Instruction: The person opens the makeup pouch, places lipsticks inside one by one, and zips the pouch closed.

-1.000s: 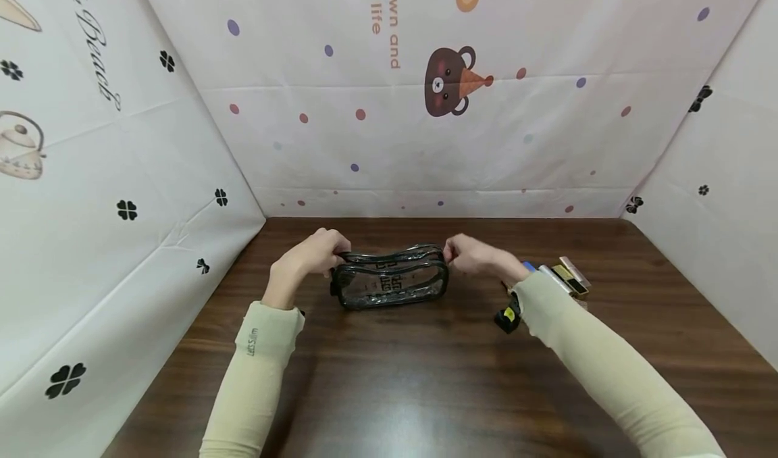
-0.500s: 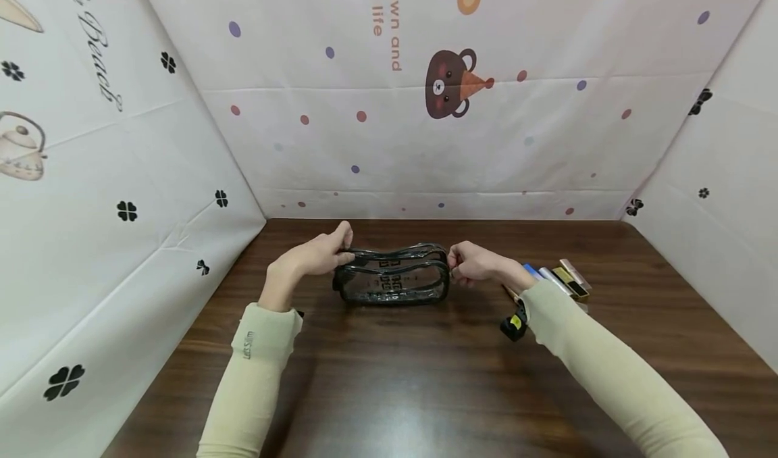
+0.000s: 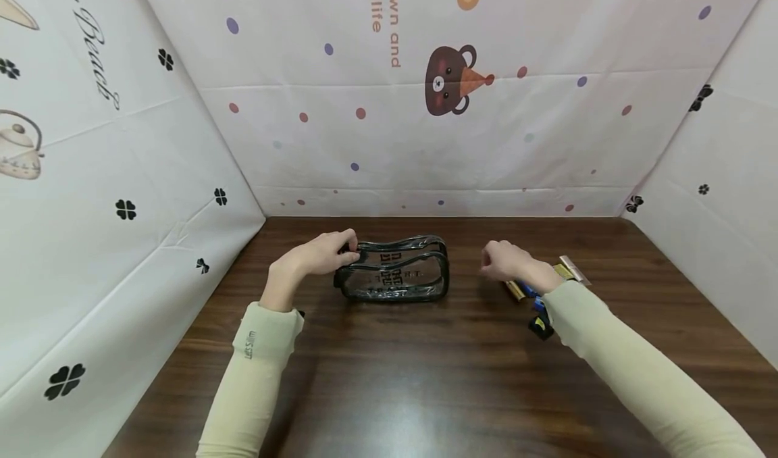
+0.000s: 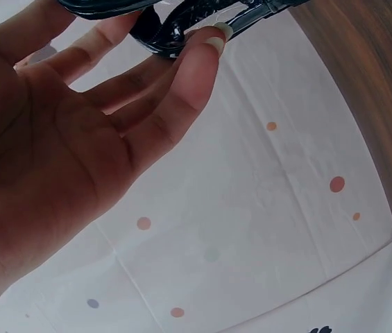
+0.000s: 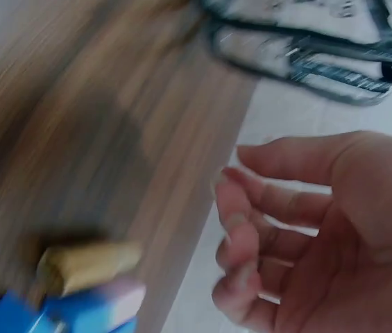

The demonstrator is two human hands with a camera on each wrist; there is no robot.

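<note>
A clear pouch [image 3: 395,279] with black piping and dark lettering stands on the table, its top apparently unzipped. My left hand [image 3: 322,254] holds the pouch's upper left edge between thumb and fingers. In the left wrist view, the fingertips [image 4: 213,52] meet at the dark trim. Away from the pouch's right end, my right hand [image 3: 510,262] hovers over the table with loosely curled fingers and nothing in them. Below it in the right wrist view lie a gold cylindrical item [image 5: 91,265] and a blue item with a pale end [image 5: 98,305], both blurred.
Partly behind the right forearm are a silvery bar [image 3: 574,269] and a small black item with a yellow mark [image 3: 541,325]. The brown wooden table [image 3: 389,370] meets a printed white cloth wall [image 3: 389,140] at the back, with cloth at both sides.
My right hand has let go of the pouch's right end and moved right, toward the small items. My left hand stays at the left end, its fingers slightly shifted.
</note>
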